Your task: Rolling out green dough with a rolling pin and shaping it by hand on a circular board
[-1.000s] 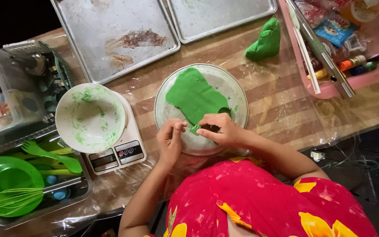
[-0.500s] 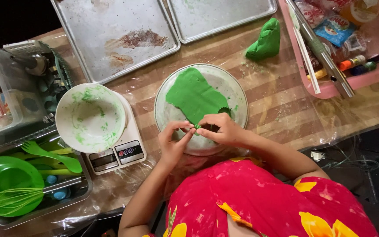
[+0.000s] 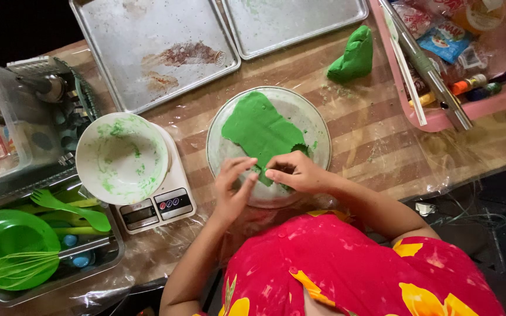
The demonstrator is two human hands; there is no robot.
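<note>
Darkness closes off the room past the far edge of our striped wooden bench (image 3: 376, 134), which is wrapped in clear film that wrinkles and glints, so the corners are hard to read. We count two metal baking trays (image 3: 153, 50) at the top, both cut off by the frame, one bearing brown smears. One flat sheet of green dough (image 3: 259, 129) lies on one round glass plate (image 3: 317, 126) near the bench's front edge; its near edge is partly hidden under our hands. Our left hand (image 3: 233, 186) hovers with fingers spread loosely, tips at the dough's edge, gripping nothing that we can see. Our right hand (image 3: 297, 171) curls its fingers in a pinch at the dough's lower edge, though whether a bit is truly caught we cannot tell. One separate green dough lump (image 3: 354, 57) sits well apart, beside one pink tray (image 3: 440, 120) of jumbled tools and packets, cut off at the top. One smeared white bowl (image 3: 122, 158) rests on one kitchen scale (image 3: 162, 202). At the left, one green plate (image 3: 10, 240) carries one green whisk (image 3: 19, 264).
</note>
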